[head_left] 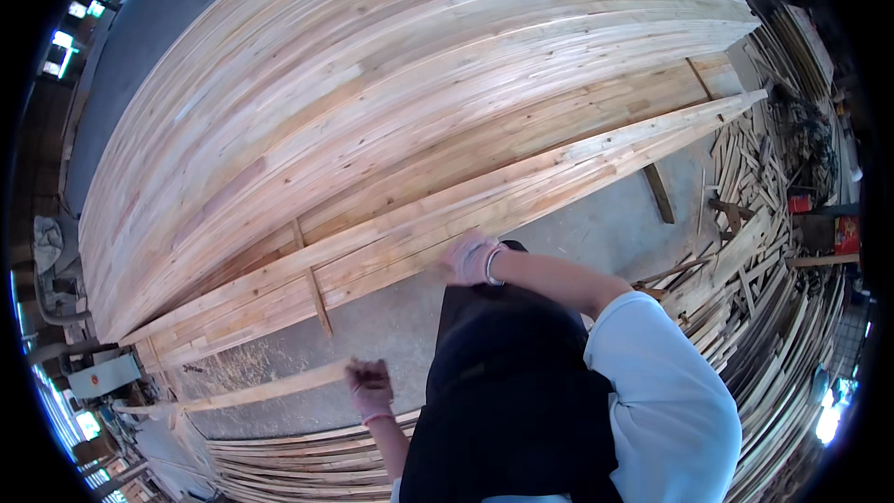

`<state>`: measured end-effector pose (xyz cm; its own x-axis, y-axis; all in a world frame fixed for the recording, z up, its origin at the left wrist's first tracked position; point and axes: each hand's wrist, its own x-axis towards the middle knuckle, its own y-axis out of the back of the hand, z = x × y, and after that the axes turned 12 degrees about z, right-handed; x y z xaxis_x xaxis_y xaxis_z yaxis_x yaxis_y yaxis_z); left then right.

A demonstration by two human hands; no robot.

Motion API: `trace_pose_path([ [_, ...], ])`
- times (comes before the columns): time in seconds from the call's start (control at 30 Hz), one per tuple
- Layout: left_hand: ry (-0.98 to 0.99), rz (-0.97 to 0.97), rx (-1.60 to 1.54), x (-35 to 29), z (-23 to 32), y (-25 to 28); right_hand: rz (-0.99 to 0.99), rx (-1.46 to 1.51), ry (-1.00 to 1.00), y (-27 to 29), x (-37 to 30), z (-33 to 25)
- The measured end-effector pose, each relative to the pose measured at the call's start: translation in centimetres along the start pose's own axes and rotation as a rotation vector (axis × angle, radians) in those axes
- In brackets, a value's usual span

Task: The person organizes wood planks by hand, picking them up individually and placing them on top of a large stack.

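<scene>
My left hand (370,389), in a thin pinkish glove, is closed at the right end of a long, narrow wooden strip (265,389). The strip stretches off to the left, above a floor strewn with shavings. My right hand (468,259), gloved too, is bent in front of my body by the near edge of a low row of long boards (400,251). Blur hides its fingers, and I cannot tell whether it touches the boards. Two thin crosspieces, one a wooden batten (318,301), show at the row's left part.
Beyond the row rises a broad stack of pale planks (419,74). Scrap offcuts (745,186) lie heaped at the right, with long strips (726,354) below them. More strips (289,456) lie at lower left, near a grey machine box (104,377). A dark batten (658,194) rests on the floor.
</scene>
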<state>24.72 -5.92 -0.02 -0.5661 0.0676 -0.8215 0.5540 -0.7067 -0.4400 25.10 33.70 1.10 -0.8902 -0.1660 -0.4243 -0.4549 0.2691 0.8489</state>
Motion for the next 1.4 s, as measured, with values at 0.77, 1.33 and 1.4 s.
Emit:
trace_pose_path([
  [0.77, 0.045, 0.384, -0.065, -5.6, -2.8, -3.3, 0.248, -0.337, -0.449, -3.1, -2.6, 25.1],
  [1.33, 0.181, -0.025, -0.222, -0.8, -4.9, -4.7, -0.532, 1.176, -0.997, -1.2, -22.4, 8.3],
  [1.4, 0.16, -0.063, -0.305, -1.0, -5.1, -3.8, -0.464, 0.743, -0.755, -4.0, -23.8, 7.3],
])
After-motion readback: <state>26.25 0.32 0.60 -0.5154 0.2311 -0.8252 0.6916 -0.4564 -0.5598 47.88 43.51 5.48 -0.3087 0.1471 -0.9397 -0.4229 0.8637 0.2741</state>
